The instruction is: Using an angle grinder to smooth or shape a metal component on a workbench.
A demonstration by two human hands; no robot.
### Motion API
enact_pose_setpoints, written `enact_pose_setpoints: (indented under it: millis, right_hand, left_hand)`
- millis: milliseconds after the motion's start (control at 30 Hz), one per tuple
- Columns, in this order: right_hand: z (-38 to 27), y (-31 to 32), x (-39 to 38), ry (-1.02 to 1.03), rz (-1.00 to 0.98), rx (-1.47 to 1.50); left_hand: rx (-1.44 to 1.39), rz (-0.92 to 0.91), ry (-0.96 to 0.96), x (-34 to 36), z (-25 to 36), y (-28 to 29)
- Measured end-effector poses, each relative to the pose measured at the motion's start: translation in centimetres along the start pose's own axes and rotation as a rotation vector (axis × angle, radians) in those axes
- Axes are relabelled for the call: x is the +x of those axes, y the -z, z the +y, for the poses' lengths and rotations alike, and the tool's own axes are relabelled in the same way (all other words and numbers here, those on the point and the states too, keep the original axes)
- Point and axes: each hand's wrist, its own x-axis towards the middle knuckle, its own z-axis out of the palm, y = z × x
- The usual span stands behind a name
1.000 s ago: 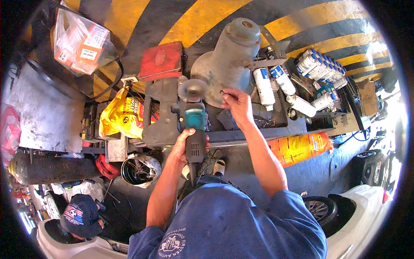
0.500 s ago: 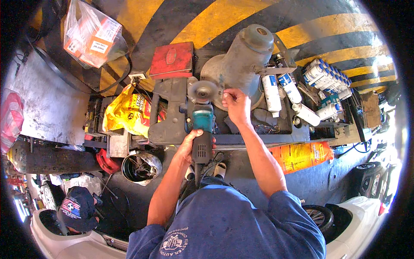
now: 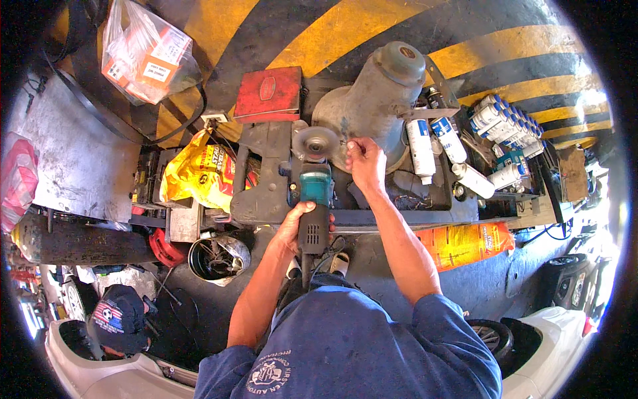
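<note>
Here, a clear bag (image 3: pixel 147 56) with orange-and-white boxes hangs at the upper left, a red flat case (image 3: pixel 268 93) lies behind the bench (image 3: pixel 399 214), a yellow bag (image 3: pixel 196 174) sits left of it, white spray cans (image 3: pixel 435 143) with blue labels stand at the right, and an orange bag (image 3: pixel 465 243) hangs under the bench edge. Since half a second ago, your right hand (image 3: pixel 364 163) has come closer to the disc (image 3: pixel 316 143), and the small metal piece (image 3: pixel 343 141) now nearly touches it. Your right fingers are pressed together, pinching this piece just beside the disc. Your left hand (image 3: pixel 296 229) is closed around the black handle of the teal grinder (image 3: pixel 314 203), which points away from you over the bench.
</note>
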Motion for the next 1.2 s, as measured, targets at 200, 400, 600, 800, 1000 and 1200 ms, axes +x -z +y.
enact_pose_setpoints:
  millis: [200,400,600,800,1000,1200]
  right_hand:
    - [0.1,-0.5,0.0,-0.057,0.030,0.096]
    - [0.9,-0.5,0.1,-0.039,0.035,-0.110]
    - [1.0,-0.9,0.0,-0.043,0.019,-0.042]
    - [1.2,-0.9,0.0,-0.054,-0.015,-0.137]
    - [1.6,-0.9,0.0,0.072,0.016,-0.194]
    - [1.0,-0.5,-0.3,0.118,0.007,-0.243]
  left_hand:
    - [0.009,-0.022,0.003,-0.2,0.1,-0.3]
    - [0.020,0.032,0.004,-0.6,0.2,-0.6]
    - [0.024,-0.016,0.000,-0.4,0.2,-0.4]
    - [0.032,0.002,-0.012,-0.5,0.2,-0.3]
    - [0.038,0.017,-0.011,-0.7,0.3,-0.8]
    - [0.042,0.038,-0.014,-0.9,0.3,-0.9]
